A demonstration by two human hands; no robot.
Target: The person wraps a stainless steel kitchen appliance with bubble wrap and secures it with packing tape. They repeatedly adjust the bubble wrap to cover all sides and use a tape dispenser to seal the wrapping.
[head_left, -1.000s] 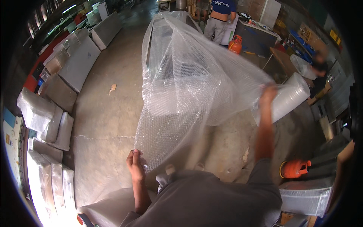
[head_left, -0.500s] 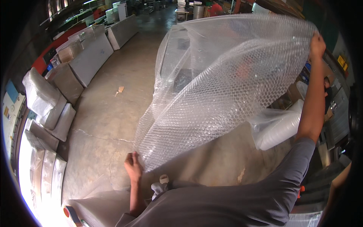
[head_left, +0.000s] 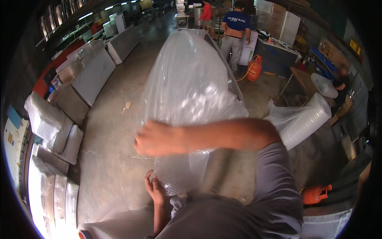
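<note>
A large sheet of clear bubble wrap (head_left: pixel 187 79) is draped over a tall object in front of me, whose dark straight edge shows through on the right side. My right arm reaches across to the left. Smeared by motion, my right hand (head_left: pixel 157 138) is closed like a fist on the bubble wrap. Lower down, beside the wrap's near left edge, is my left hand (head_left: pixel 155 188). Its thumb and forefinger are apart, with the fingertips close to the wrap. The wrap's near end hangs down toward my body.
A thick roll of wrap (head_left: pixel 304 123) lies to the right. Wrapped panels and boxes (head_left: pixel 51 119) line the left side. Orange gas cylinders stand at the back (head_left: pixel 254 67) and near right (head_left: pixel 316 194). Several people work farther off. A cardboard scrap (head_left: pixel 127 105) is on the floor.
My right hand has swung from the far upper right across to the left, pulling the bubble wrap with it. My left hand has moved slightly right and down, its fingers now apart.
</note>
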